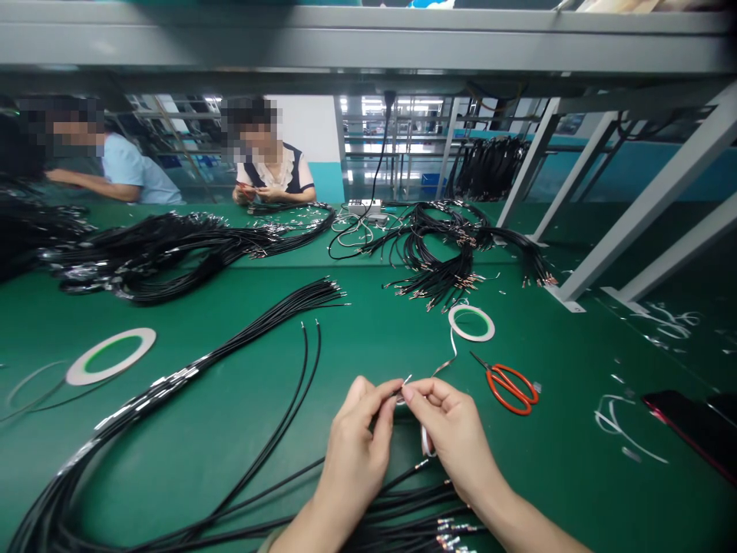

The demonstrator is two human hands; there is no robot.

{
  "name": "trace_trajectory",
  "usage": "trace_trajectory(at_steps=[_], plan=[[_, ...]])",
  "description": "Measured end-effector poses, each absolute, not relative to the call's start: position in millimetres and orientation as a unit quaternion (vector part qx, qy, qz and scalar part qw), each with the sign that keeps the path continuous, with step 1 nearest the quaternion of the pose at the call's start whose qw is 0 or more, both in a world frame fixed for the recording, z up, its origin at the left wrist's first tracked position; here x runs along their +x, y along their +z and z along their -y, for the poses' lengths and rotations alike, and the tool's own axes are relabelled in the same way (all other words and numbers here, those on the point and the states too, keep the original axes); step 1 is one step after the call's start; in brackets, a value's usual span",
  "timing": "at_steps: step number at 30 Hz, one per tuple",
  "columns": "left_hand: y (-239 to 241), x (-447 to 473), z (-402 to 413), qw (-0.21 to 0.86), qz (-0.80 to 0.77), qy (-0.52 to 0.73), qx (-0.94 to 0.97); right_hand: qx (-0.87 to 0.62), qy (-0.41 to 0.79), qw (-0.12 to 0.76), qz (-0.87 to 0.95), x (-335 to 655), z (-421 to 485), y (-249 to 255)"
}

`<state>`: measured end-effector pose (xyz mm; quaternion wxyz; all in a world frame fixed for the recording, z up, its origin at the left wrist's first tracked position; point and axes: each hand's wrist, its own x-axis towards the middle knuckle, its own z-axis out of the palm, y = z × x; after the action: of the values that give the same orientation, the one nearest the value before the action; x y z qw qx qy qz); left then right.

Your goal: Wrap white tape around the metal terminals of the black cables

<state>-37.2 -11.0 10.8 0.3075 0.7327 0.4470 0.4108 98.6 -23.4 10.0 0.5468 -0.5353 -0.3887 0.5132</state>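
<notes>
My left hand [362,438] is closed in a pinch on the end of a black cable, whose pale tip shows between the two hands. Pressed close beside it, my right hand [452,430] pinches a narrow white tape strip [426,442] at that tip. The fingers partly hide where strip and cable meet. Below my hands lie several black cables [403,530] with shiny tips. Two single cables [296,395] curve up to the left, next to a long bundle of black cables [242,338]. A white tape roll [472,323] and orange-handled scissors [512,388] lie beyond my right hand.
Another tape roll [109,357] lies at left. Cable heaps [173,246] and coiled cables [437,253] cover the back. Grey shelf legs [622,215] stand at right near tape scraps [622,426] and a dark red-edged object [691,430]. Two people [273,169] sit opposite.
</notes>
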Motion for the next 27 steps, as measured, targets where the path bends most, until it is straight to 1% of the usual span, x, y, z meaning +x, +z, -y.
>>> trace_trajectory(at_steps=[6, 13, 21, 23, 27], plan=[[8.8, -37.7, 9.5, 0.389, -0.473, 0.416, 0.672, -0.527, 0.519, 0.544, 0.398, 98.4, 22.4, 9.3], [9.4, -36.3, 10.1, 0.397, -0.469, 0.434, 0.659, -0.522, 0.526, 0.536, 0.404, 99.1, 21.4, 7.4], [9.1, -34.9, 6.7, 0.519, -0.468, 0.416, 0.581, -0.513, 0.517, 0.537, 0.425, 96.9, 21.9, 3.5], [11.4, -35.2, 5.7, 0.522, -0.466, 0.413, 0.583, -0.507, 0.518, 0.535, 0.434, 96.3, 22.2, 2.5], [12.8, -36.0, 3.6, 0.473, -0.463, 0.432, 0.612, -0.512, 0.511, 0.528, 0.445, 95.4, 22.6, 0.7]])
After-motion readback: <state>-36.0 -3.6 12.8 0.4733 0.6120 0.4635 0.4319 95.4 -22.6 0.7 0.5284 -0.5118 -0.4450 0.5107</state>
